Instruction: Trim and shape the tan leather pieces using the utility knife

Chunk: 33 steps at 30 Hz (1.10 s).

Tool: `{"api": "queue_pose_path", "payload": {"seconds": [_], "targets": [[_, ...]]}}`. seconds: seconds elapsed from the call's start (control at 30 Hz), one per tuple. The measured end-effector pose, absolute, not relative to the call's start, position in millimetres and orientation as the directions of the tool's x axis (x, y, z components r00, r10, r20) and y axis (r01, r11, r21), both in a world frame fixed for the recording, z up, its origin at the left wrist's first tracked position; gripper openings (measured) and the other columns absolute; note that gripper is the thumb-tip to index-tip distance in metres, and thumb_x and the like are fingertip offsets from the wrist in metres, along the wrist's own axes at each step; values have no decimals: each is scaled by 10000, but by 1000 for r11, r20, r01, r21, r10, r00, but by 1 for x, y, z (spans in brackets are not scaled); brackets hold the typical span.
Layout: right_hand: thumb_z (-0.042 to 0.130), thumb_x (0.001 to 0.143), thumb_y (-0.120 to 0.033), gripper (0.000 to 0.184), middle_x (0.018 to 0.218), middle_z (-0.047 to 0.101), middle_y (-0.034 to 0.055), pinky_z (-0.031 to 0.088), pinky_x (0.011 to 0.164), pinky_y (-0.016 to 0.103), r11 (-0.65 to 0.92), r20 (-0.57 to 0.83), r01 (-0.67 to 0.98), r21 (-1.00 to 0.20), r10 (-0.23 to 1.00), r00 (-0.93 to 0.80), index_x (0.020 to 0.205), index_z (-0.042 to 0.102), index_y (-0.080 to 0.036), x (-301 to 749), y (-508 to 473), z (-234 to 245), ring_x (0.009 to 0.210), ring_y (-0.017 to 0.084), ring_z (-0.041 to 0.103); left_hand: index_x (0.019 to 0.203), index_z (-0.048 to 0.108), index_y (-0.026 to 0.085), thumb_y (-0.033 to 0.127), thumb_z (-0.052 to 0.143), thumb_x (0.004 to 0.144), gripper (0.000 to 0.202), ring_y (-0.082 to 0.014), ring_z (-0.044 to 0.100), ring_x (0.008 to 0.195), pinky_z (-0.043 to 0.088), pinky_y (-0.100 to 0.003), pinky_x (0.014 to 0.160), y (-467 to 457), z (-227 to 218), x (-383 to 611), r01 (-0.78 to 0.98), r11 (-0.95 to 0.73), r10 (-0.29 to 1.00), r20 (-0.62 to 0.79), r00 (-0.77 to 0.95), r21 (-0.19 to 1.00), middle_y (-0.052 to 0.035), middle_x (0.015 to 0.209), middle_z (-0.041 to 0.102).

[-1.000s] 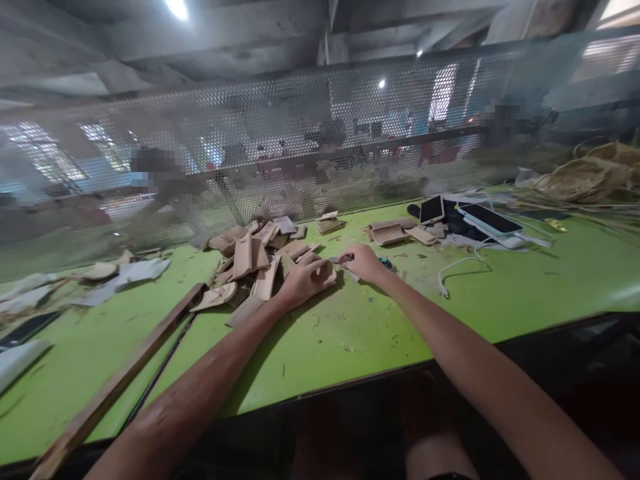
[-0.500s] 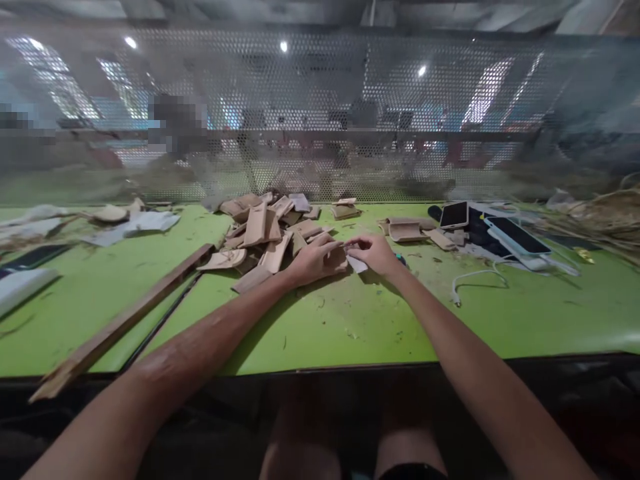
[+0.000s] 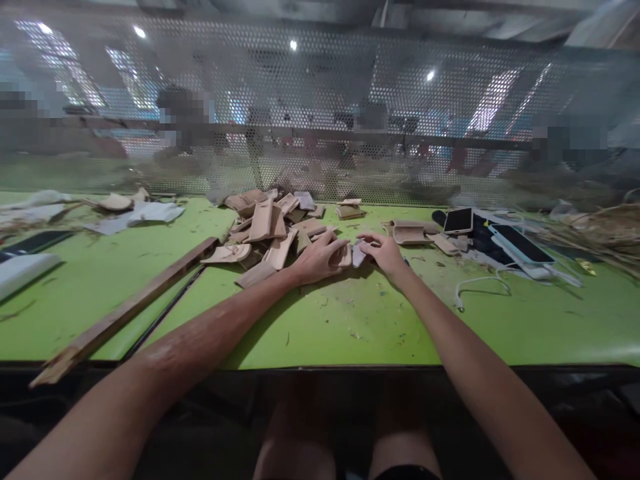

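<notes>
My left hand (image 3: pixel 318 259) is closed around a tan, slightly curved piece (image 3: pixel 342 255) that looks like wood or bamboo, held low over the green table. Just to its right, my right hand (image 3: pixel 384 255) pinches a small pale grey scrap (image 3: pixel 358 254), like folded paper or sandpaper. The scrap is close beside the tan piece; whether they touch I cannot tell. Behind and left of my left hand lies a heap of similar tan pieces (image 3: pixel 267 221), some flat and some curved.
A long wooden strip (image 3: pixel 135 303) slants across the table's left side. Rightward are more tan pieces (image 3: pixel 413 233), phones (image 3: pixel 523 244) and a white cable (image 3: pixel 483 279). Perforated metal mesh (image 3: pixel 320 87) stands along the back. White papers (image 3: pixel 155 212) lie at the far left.
The pale scrap has come away from the tan piece's edge, and my right hand's fingers have spread a little. My left hand keeps hold of the tan piece. The view has shifted slightly.
</notes>
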State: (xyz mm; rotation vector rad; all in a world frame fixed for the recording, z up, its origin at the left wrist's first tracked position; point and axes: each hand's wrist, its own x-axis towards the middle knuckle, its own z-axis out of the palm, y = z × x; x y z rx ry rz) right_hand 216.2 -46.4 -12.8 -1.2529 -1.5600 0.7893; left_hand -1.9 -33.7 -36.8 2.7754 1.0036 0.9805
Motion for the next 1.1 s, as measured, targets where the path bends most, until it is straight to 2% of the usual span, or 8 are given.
{"api": "queue_pose_path", "payload": {"seconds": [0.07,0.2,0.37,0.5,0.6,0.73,0.97,1.1], "targets": [[706,670,-334,365,910,680,33,496,549,273,247,259,293,-923,966,0,1004,712,-187,217,-46,-13,647,139,586,1381,530,230,225,725,774,637,-267,575,1080,539,-408,914,-33,-37,-2,552,-794,582,581,569,254,-107,1193,526],[737,620,-309,356,897,628,5,525,532,295,232,242,157,-960,969,51,944,632,-205,221,-43,-12,594,124,577,1376,500,205,205,658,832,566,-263,561,1109,515,-421,971,-35,-34,-3,526,-787,591,639,493,321,-113,1197,539],[778,553,-260,413,820,562,-34,574,595,325,197,187,-66,-978,972,141,834,476,-238,224,-36,-15,620,139,614,1398,451,199,184,613,865,557,-228,568,1031,511,-395,938,-35,-34,-5,516,-769,601,700,385,377,-101,1171,554],[774,578,-245,406,791,585,-26,584,658,336,178,164,-137,-974,980,109,807,440,-238,224,-35,-16,664,158,654,1396,490,201,196,573,910,493,-193,570,947,515,-355,884,-32,-37,-5,509,-787,571,722,390,347,-99,1146,552],[757,614,-239,359,812,619,-6,593,705,354,157,148,-150,-976,987,69,839,477,-236,223,-39,-13,709,173,672,1341,569,219,212,615,888,455,-220,570,1029,514,-372,910,-29,-39,-4,498,-824,525,694,494,269,-108,1181,551],[709,652,-205,297,847,665,31,600,763,365,96,98,-192,-977,995,-2,929,603,-213,220,-47,-5,724,174,664,1276,642,244,323,655,896,389,-267,552,1078,498,-437,959,-29,-40,-3,504,-849,480,625,615,156,-113,1168,572],[686,730,-167,213,993,722,91,600,857,372,5,30,-142,-990,984,-178,938,731,-170,213,-54,-4,853,189,679,1180,679,246,450,647,910,340,-346,484,1266,442,-526,1065,-34,-34,-6,526,-847,477,544,690,76,-142,1248,558],[739,727,-145,269,1024,728,89,605,852,331,15,46,-138,-990,973,-225,995,746,-162,212,-54,-5,870,178,688,998,724,222,497,586,946,312,-292,549,1125,493,-474,983,-32,-34,-5,523,-844,483,594,643,120,-122,1158,585]]}}
